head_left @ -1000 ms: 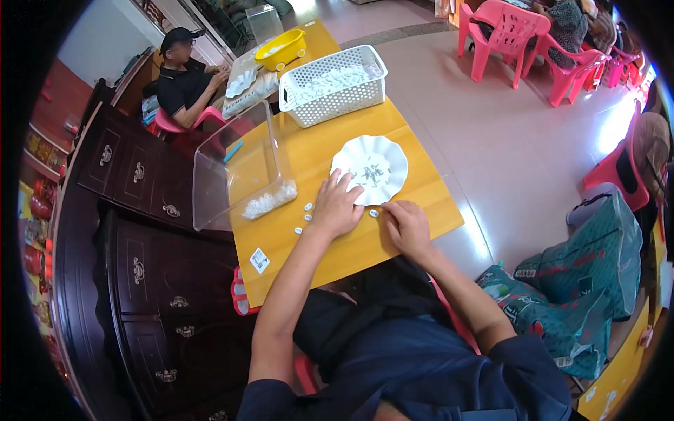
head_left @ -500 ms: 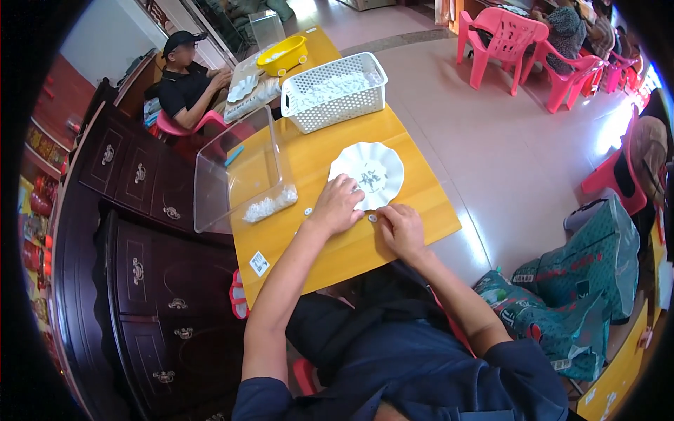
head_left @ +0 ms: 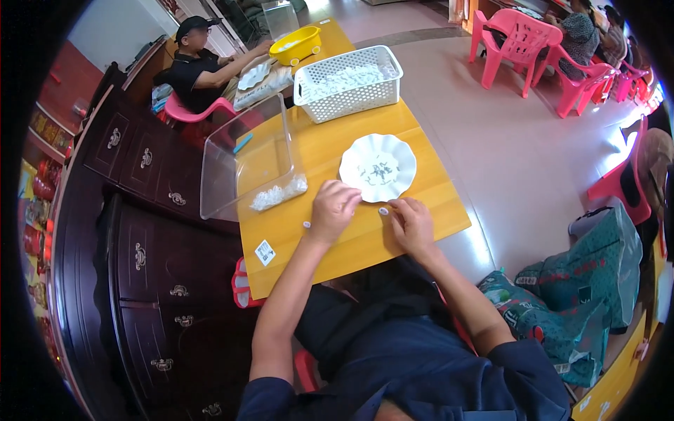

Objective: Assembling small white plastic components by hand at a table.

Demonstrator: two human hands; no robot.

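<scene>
White, wavy plate (head_left: 379, 147) and holey basket (head_left: 354, 105) sit past the left hand (head_left: 335, 212) and right hand (head_left: 413, 223); I can't tell if either grip holds anything.

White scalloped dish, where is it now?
In the head view, the white scalloped dish sits on the yellow table, right of the clear plastic bin, just beyond the left hand and right hand.
</scene>
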